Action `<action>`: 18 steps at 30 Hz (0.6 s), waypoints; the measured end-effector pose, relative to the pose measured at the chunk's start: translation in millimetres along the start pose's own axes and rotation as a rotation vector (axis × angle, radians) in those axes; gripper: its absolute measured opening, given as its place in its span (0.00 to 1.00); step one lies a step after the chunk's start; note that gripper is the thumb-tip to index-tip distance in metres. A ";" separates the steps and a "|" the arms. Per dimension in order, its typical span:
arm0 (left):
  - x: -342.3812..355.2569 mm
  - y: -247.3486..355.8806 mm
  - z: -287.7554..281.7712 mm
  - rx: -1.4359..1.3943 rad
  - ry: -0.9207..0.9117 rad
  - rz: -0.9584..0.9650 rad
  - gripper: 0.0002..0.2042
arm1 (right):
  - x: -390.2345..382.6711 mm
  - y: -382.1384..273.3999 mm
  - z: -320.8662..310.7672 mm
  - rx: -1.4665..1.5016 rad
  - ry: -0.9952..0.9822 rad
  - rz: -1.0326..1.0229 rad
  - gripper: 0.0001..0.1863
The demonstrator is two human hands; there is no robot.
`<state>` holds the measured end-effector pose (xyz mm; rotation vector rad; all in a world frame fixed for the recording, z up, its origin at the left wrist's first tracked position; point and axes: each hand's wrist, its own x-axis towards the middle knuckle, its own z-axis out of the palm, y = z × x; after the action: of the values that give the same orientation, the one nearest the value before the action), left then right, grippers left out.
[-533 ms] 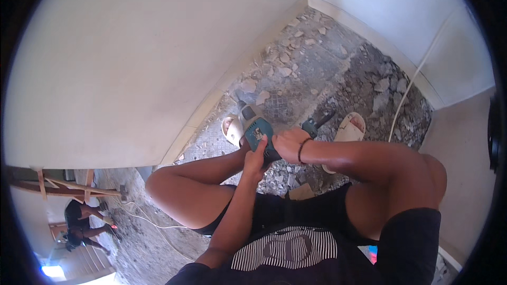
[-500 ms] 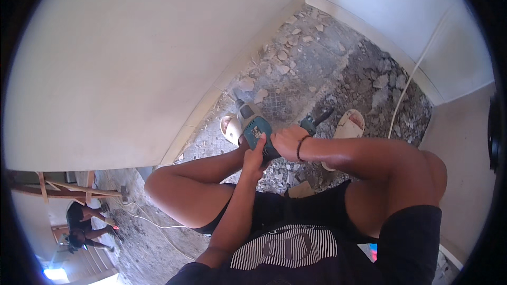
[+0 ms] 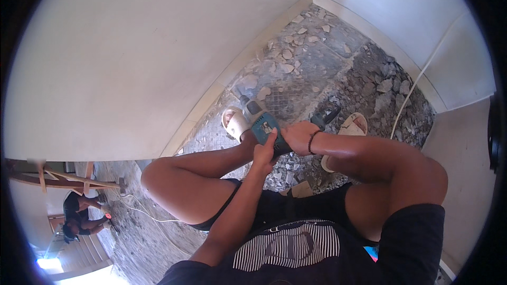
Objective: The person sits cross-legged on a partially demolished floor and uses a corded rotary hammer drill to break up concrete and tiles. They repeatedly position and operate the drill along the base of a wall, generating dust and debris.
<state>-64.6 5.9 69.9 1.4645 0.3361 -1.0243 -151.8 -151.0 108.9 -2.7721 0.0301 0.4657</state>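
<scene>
A teal and grey rotary hammer is held low between my legs, its front end tilted toward the base of the left wall. My left hand wraps round the rear of its body, thumb along the top. My right hand, with a dark bracelet at the wrist, is closed round the back part beside it; its fingers are partly hidden. A black side handle sticks out beyond my right hand. The chisel bit reaches the floor near the wall's foot, though dust and blur hide its exact contact.
My feet in pale sandals flank the tool. Broken rubble and loose chips cover the floor by the right wall. A white cable hangs there. At far left another person crouches near a wooden frame.
The view has shifted slightly, so the hammer and both hands appear a little further right. My grip is unchanged. The other person's arms have moved slightly.
</scene>
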 end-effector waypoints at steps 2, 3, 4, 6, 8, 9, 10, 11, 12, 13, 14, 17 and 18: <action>4.3 -2.9 0.7 0.005 -0.026 -0.017 0.28 | 2.3 2.7 3.8 0.001 0.001 0.005 0.13; 6.8 -3.3 0.1 0.008 -0.043 -0.019 0.28 | 4.9 4.2 4.4 -0.001 0.009 0.015 0.13; 10.1 -2.3 -0.7 0.039 -0.018 -0.010 0.28 | 8.2 4.8 4.3 -0.008 0.003 0.034 0.12; 17.4 3.1 -3.5 0.098 0.026 0.044 0.27 | 14.9 3.6 2.0 -0.006 0.030 0.008 0.12; 18.9 4.5 -6.7 0.102 0.050 -0.003 0.27 | 19.5 -0.7 -1.6 -0.008 0.009 0.004 0.13; 18.5 4.5 -7.5 0.103 0.058 -0.023 0.26 | 19.6 -3.5 -3.1 -0.017 -0.013 0.009 0.14; 18.0 5.3 -7.8 0.081 0.028 -0.010 0.26 | 19.4 -4.1 -5.7 -0.043 -0.028 0.010 0.14; 15.5 5.0 -8.1 0.063 -0.002 -0.008 0.26 | 17.5 -4.3 -8.2 -0.042 -0.036 0.015 0.16; 13.4 6.1 -7.6 0.058 -0.003 -0.027 0.25 | 13.5 -5.5 -9.9 -0.041 -0.040 0.013 0.17; 10.5 7.6 -7.2 0.086 -0.018 0.019 0.25 | 8.2 -7.7 -11.5 -0.040 -0.074 0.019 0.18; 5.2 6.7 -6.8 0.119 -0.005 0.045 0.24 | 5.7 -10.7 -13.0 -0.070 -0.086 0.039 0.23; -10.7 13.6 -13.7 0.179 -0.035 0.085 0.28 | -2.7 -24.9 -20.5 -0.045 -0.028 0.076 0.24; -16.0 17.9 -18.9 0.191 -0.065 0.110 0.30 | -6.6 -32.0 -23.2 -0.035 -0.052 0.078 0.24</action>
<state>-53.2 25.3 90.6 1.5982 0.1119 -1.0344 -148.4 -128.4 141.9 -2.7994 0.1190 0.5638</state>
